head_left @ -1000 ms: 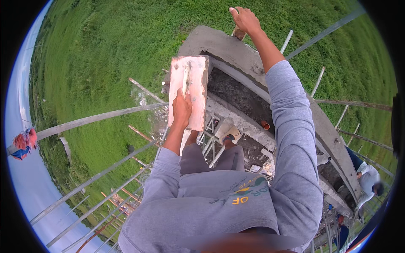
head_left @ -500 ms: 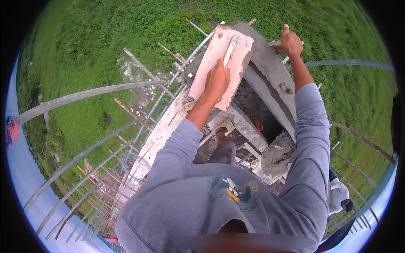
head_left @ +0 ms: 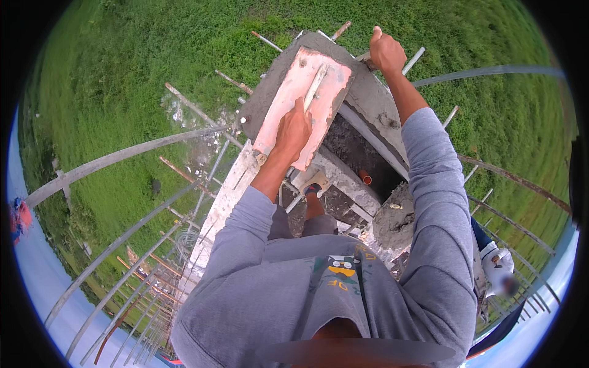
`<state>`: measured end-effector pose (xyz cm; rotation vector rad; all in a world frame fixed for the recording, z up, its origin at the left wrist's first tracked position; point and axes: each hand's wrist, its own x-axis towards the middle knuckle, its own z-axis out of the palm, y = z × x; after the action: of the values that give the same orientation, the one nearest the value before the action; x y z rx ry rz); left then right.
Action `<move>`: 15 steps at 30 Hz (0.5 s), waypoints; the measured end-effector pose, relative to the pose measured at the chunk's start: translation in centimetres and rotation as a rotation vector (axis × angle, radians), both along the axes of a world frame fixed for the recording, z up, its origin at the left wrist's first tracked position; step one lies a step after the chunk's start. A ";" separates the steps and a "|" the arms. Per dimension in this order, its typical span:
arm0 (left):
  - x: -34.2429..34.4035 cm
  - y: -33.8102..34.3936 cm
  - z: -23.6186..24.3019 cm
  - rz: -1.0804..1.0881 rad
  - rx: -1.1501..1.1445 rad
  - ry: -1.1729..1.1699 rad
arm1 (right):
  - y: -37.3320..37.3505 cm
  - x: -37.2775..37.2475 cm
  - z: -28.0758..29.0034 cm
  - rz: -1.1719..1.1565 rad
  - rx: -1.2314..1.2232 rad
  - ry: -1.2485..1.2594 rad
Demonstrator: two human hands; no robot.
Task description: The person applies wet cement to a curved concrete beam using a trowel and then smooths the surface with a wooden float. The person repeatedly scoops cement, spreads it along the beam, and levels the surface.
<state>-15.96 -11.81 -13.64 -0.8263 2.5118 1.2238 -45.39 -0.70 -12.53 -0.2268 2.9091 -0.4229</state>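
Note:
My left hand point(head_left: 293, 132) is closed around the pale handle point(head_left: 316, 86) of a large rectangular plastering float point(head_left: 270, 129) with a worn pink face. The float lies tilted across the left arm of a concrete ledge, over wet grey mortar point(head_left: 310, 42) that shows beyond its far end. At the ledge's outer edge my right hand point(head_left: 388, 54) is closed, thumb up. A small brownish piece sticks out beside its fingers, but I cannot make out what it is. Smoothed grey mortar point(head_left: 375, 109) covers the ledge just below that hand.
Inside the ledge is a dark recess with an orange pipe end point(head_left: 365, 177). A mortar heap point(head_left: 396, 221) sits at its near right. My shoe point(head_left: 315, 183) rests on a support below. Scaffold poles point(head_left: 129, 147) flank both sides, above grass. Another person point(head_left: 496, 267) is at lower right.
The float has shifted left and toward me, uncovering more wet mortar at the far corner. My right hand has moved left along the outer edge. The whole view has shifted slightly.

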 end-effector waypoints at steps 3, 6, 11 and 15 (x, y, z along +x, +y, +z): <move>-0.8 -0.5 1.1 0.139 -0.080 0.105 | 0.1 0.2 0.1 0.006 -0.065 0.004; -3.4 -1.3 2.1 0.118 -0.088 0.105 | 0.1 0.3 0.2 0.010 -0.065 0.019; -1.3 -0.5 2.1 0.056 -0.081 0.081 | -0.1 0.4 0.4 0.018 -0.027 -0.007; -2.1 -1.8 2.4 0.286 -0.040 -0.020 | -0.1 0.3 0.3 -0.006 -0.031 0.004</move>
<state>-18.07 -13.63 -11.28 -1.2354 2.4714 1.2414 -45.06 -0.76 -12.27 -0.2234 2.9096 -0.4690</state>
